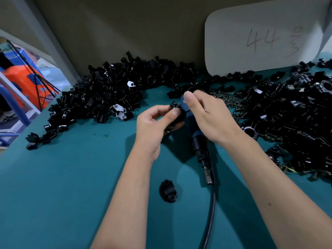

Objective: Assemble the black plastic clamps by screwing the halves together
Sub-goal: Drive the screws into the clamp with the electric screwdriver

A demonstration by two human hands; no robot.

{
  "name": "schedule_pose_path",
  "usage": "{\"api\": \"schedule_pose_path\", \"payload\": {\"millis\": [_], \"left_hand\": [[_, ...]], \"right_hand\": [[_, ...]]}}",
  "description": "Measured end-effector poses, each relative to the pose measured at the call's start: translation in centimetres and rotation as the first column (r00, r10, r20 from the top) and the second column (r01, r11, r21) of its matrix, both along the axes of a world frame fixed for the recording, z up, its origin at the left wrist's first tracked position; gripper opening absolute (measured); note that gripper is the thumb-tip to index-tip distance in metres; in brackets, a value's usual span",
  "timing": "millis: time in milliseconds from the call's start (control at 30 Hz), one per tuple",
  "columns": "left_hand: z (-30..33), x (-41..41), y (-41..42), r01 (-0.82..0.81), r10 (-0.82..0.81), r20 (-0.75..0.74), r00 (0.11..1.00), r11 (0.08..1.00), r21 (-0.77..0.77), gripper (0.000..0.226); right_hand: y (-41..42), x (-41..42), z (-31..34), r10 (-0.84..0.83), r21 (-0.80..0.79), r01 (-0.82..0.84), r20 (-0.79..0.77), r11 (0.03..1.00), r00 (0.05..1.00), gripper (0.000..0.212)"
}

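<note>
Left hand (152, 123) pinches a small black plastic clamp half (177, 114) between curled thumb and fingers, above the teal table mat (71, 177).
The right hand (210, 115) is raised just beside it, thumb and forefinger drawn close together at the clamp half's upper edge; whether they hold a screw there I cannot tell. Under both hands lies a blue-and-black powered screwdriver (199, 141), its black cable (212, 203) running toward the viewer. A single black rounded clamp half with two holes (168, 191) lies alone on the mat, near the forearms. A large heap of loose black clamp parts (111, 90) sits to the left, another black heap (296, 114) to the right, with a scatter of small dark screws (231, 103) between. A white card marked 44 (260, 42) leans on the back wall.
</note>
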State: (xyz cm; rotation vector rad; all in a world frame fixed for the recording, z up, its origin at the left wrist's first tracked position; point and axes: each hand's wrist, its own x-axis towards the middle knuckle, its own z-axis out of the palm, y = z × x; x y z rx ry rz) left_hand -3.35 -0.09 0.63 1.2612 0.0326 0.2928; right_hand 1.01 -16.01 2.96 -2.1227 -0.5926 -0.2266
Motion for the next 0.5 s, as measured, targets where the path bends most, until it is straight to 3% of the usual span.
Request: {"api": "schedule_pose_path", "payload": {"millis": [67,133,267,367,500], "left_hand": [[0.1,0.0,0.3,-0.007,0.004,-0.037,0.999,0.995,-0.101,0.013],[0.2,-0.2,0.7,0.013,-0.023,-0.071,0.997,0.989,-0.145,0.005],[0.3,-0.4,-0.2,0.048,-0.067,-0.092,0.993,0.979,-0.197,0.018],[0.1,-0.1,-1.2,-0.021,0.007,-0.117,0.993,0.992,-0.122,0.025],[-0.1,0.1,-1.7,-0.036,0.028,-0.228,0.973,0.999,-0.032,0.036]], "right_hand": [[-0.3,0.0,0.0,0.105,-0.044,-0.105,-0.004,0.993,0.994,0.035],[-0.4,0.0,-0.2,0.169,-0.067,-0.168,0.008,0.984,0.986,0.024],[0.4,0.1,-0.3,0.093,0.002,-0.093,0.067,0.996,0.993,0.023],[1.2,-0.2,-0.4,0.055,-0.042,-0.052,0.086,0.998,0.995,0.026],[1.2,-0.4,-0.1,0.136,-0.112,-0.127,0.074,0.986,0.988,0.026]]}}
